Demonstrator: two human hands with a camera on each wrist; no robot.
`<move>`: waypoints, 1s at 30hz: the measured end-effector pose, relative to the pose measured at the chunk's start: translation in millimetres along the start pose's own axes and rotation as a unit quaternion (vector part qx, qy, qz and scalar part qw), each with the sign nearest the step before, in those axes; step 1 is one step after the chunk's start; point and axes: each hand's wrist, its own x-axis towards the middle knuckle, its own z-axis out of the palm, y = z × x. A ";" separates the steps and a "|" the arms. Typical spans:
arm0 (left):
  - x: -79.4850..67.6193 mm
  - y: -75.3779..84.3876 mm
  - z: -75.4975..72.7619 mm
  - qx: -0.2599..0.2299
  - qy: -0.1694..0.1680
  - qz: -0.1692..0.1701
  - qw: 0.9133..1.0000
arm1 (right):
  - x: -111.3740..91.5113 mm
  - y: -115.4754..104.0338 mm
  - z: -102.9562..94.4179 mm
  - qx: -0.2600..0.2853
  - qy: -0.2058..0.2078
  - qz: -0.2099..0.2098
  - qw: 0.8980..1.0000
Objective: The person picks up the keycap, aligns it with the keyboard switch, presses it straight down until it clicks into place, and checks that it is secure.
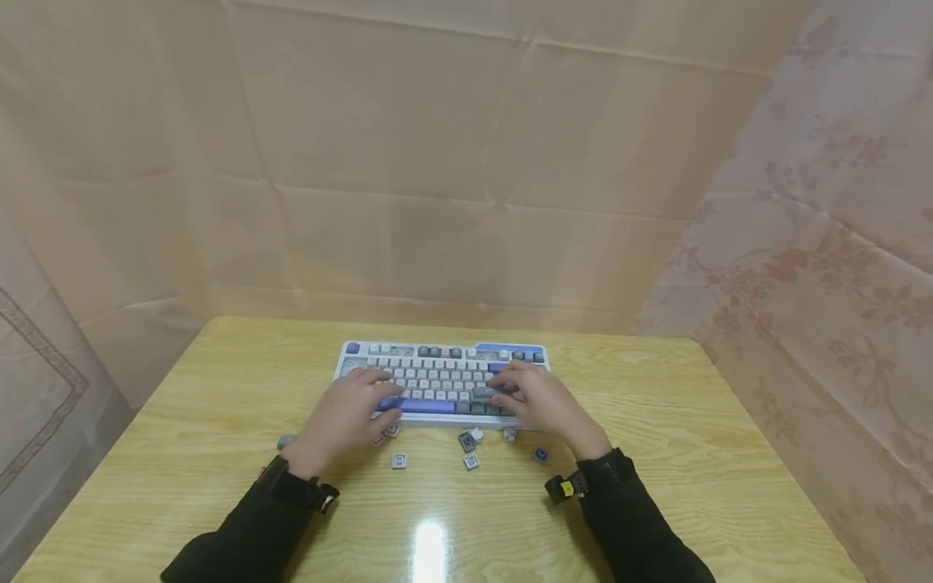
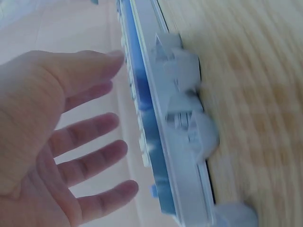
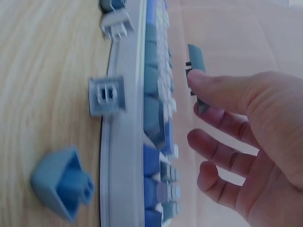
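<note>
A keyboard (image 1: 437, 374) with white, grey and blue-purple keys lies on the table. My right hand (image 1: 539, 397) is over its right side, pinching a long dark grey keycap (image 3: 196, 54) between thumb and index finger. In the right wrist view, the keycap is held above the keys with its stems showing, the other fingers loosely bent. Over the left part of the keyboard, my left hand (image 1: 351, 414) is spread with its fingers relaxed. Nothing is between those fingers (image 2: 94, 163) in the left wrist view.
Several loose keycaps lie along the keyboard's front edge, including a white one (image 1: 398, 461), a dark grey one (image 1: 466, 442) and a dark blue one (image 1: 541, 454). A grey keycap (image 1: 286, 441) is beside my left wrist. Beige cloth (image 1: 437, 202) hangs behind the wooden table (image 1: 656, 421).
</note>
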 end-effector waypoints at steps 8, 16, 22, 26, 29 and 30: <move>-5.1 -14.6 -2.1 0.024 -0.016 -0.019 0.999 | -1.2 12.6 0.5 -0.020 -0.001 0.021 1.000; -7.7 -19.8 -4.4 0.006 -0.034 -0.051 0.998 | 0.6 14.8 5.4 -0.020 -0.018 0.023 0.999; -7.3 -19.2 -4.7 0.002 -0.046 -0.067 0.997 | 0.8 16.9 7.5 -0.020 -0.011 0.022 0.999; -7.3 -18.8 -4.3 0.004 -0.054 -0.073 0.996 | -0.2 17.7 8.5 -0.019 -0.009 0.008 1.000; -7.8 -18.9 -3.7 0.003 -0.051 -0.072 0.996 | -1.2 18.1 9.1 -0.012 -0.008 -0.005 1.000; -7.9 -18.9 -3.4 0.003 -0.049 -0.072 0.996 | -1.5 18.2 9.3 -0.009 -0.007 -0.009 1.000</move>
